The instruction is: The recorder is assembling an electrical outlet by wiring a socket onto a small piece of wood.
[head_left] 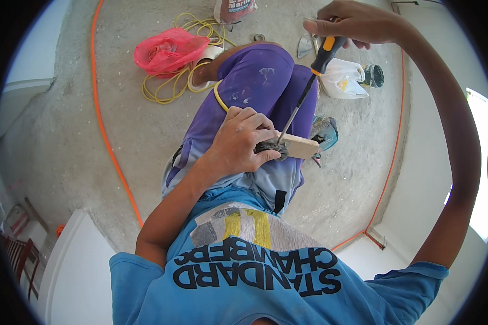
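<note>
My left hand is closed around a crumpled dark lump just above my lap, thumb on the near side and fingers curled over the far side. Right against the lump sits a pale wooden block, its free end sticking out to my right. My right hand is raised well above, wrapped around the upper end of a screwdriver with an orange and black handle. The shaft slants down to my left, and its tip meets the lump beside the wood; I can't tell how deep it goes. My 2 legs are bent under me in purple trousers.

On the concrete floor, beyond my knees to the left, a pink plastic bag lies among loops of yellow cord. To the right are a white plastic bag, a dark can just beside it and a trowel. An orange cable runs along the floor on my left.
</note>
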Demonstrator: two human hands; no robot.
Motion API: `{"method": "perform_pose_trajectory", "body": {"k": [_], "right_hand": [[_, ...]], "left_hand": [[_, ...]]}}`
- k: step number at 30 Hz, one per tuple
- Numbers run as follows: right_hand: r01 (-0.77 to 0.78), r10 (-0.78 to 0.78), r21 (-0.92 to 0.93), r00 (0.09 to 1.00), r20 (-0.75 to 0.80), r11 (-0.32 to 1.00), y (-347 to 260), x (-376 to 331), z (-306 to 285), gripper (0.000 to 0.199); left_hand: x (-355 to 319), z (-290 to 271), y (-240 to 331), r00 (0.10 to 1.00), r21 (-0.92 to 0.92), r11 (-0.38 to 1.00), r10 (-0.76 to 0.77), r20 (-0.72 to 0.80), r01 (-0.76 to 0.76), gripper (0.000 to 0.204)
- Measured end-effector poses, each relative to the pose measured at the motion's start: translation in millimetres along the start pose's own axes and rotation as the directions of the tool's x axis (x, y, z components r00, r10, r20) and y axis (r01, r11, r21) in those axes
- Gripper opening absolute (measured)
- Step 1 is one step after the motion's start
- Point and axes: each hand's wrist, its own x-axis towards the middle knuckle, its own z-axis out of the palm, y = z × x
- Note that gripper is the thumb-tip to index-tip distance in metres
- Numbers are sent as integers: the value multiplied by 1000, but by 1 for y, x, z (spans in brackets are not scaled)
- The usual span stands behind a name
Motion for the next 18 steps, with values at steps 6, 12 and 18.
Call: {"method": "perform_pose_trajectory", "body": {"k": [6, 12, 18], "right_hand": [[121, -108, 182, 991, -81, 976, 54, 67, 40, 53], [116, 330, 919, 910, -251, 378, 27, 79, 71, 46], [289, 78, 885, 957, -280, -366, 2, 76, 83, 35]], "left_hand": [[0, -2, -2, 999, 1, 999, 38, -20, -38, 42], [0, 4, -5, 997, 15, 998, 69, -46, -69, 44], [1, 7, -6, 998, 32, 998, 56, -29, -55, 44]]}}
